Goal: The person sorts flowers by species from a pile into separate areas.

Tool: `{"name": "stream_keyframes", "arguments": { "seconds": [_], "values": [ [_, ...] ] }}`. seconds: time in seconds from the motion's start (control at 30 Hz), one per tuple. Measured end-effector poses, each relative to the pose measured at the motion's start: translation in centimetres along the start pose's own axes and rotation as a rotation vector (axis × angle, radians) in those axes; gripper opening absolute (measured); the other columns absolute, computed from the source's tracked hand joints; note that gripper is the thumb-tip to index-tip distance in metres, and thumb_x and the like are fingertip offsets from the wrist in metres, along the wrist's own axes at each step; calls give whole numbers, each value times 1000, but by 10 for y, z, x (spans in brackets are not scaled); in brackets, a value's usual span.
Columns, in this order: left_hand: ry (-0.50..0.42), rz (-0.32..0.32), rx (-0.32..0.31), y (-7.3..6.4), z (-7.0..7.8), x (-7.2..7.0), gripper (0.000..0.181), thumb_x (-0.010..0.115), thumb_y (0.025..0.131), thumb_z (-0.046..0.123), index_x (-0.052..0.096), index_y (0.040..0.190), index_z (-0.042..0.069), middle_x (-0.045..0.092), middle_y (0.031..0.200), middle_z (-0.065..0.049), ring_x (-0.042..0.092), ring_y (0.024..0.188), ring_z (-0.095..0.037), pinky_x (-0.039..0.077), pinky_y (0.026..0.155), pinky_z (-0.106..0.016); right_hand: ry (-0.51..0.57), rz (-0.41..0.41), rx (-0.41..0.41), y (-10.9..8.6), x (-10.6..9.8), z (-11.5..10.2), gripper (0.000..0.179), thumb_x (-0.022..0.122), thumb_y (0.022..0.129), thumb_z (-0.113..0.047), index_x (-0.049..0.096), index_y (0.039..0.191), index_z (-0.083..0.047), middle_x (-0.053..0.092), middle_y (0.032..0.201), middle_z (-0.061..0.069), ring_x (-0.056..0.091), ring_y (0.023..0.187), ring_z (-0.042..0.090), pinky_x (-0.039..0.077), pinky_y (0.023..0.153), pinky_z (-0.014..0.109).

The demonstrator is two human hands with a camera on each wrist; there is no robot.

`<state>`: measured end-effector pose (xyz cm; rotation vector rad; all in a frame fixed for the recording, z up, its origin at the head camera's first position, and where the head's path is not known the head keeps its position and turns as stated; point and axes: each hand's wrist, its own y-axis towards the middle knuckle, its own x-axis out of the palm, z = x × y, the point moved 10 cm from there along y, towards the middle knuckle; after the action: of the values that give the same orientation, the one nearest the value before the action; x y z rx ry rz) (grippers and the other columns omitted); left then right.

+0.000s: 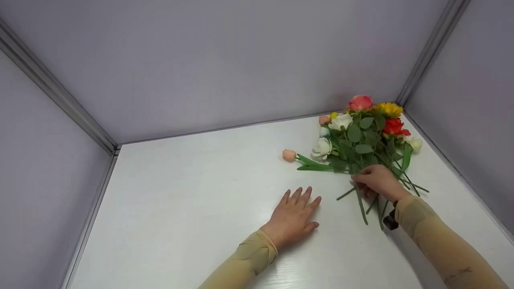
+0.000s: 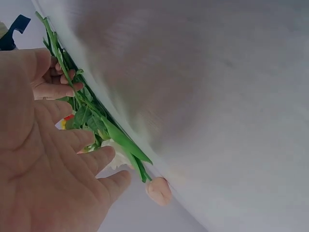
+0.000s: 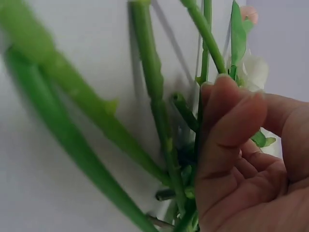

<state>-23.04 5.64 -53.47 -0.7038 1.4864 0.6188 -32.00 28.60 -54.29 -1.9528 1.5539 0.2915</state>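
Note:
My right hand [image 1: 377, 182] is among the stems of a heap of flowers, pinching a green stem [image 1: 361, 204] between thumb and fingertips. Close up in the right wrist view, several thick stems [image 3: 152, 72] cross beside the fingers [image 3: 224, 135]. Which bloom the pinched stem belongs to is hidden by leaves. The heap has a pink rose [image 1: 361, 103], a red rose [image 1: 394, 126], a yellow flower [image 1: 388, 109] and white roses [image 1: 322, 148]. My left hand [image 1: 292, 218], palm down with fingers spread, is at the white table [image 1: 192, 200], apart from the flowers.
A peach tulip [image 1: 289, 155] sticks out leftward from the heap, its head lying on the table. Grey panels [image 1: 241, 64] enclose the table at the back and both sides. The heap lies near the back right corner.

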Motion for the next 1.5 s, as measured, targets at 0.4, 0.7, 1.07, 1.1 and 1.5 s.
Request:
{"name": "stream_keyframes", "arguments": {
  "seconds": [0.4, 0.7, 1.07, 1.1, 1.5],
  "values": [
    [-221, 54, -41, -3, -12, -12, 48, 50, 108, 40, 54, 150, 17, 48, 155, -6, 44, 143, -23, 36, 116, -38, 71, 75, -36, 1, -8, -9, 39, 65, 102, -31, 68, 111, 6, 66, 84, 15, 61, 68, 23, 57, 62, 40],
    [-881, 131, -210, -17, -40, -17, 32, 58, 105, 29, 72, 129, 14, 69, 127, 6, 63, 118, -12, 51, 100, -32, 172, 111, -126, -3, -1, -53, 48, 67, 99, -45, 68, 119, -1, 67, 103, 21, 63, 86, 28, 59, 75, 38],
    [-1628, 158, -311, -27, -54, -1, 44, 68, 99, 22, 62, 136, -1, 70, 120, -16, 69, 102, -19, 58, 89, -33, 438, 130, -295, 4, 55, -134, 40, 71, 99, -33, 68, 117, 3, 69, 101, 23, 67, 83, 24, 60, 77, 35],
    [-1663, 167, -321, -28, -56, 0, 45, 69, 98, 21, 61, 136, -2, 70, 119, -16, 69, 103, -20, 58, 90, -34, 454, 125, -299, 5, 61, -140, 40, 71, 99, -32, 68, 117, 4, 69, 101, 22, 67, 83, 24, 60, 77, 35],
    [-1741, 338, -419, -42, -84, -2, 29, 73, 96, 13, 67, 118, -4, 73, 103, -13, 71, 92, -21, 61, 82, -36, 547, 16, -338, 12, 113, -177, 35, 74, 97, -24, 69, 117, 5, 72, 97, 17, 70, 83, 23, 61, 76, 35]
  ]
}}
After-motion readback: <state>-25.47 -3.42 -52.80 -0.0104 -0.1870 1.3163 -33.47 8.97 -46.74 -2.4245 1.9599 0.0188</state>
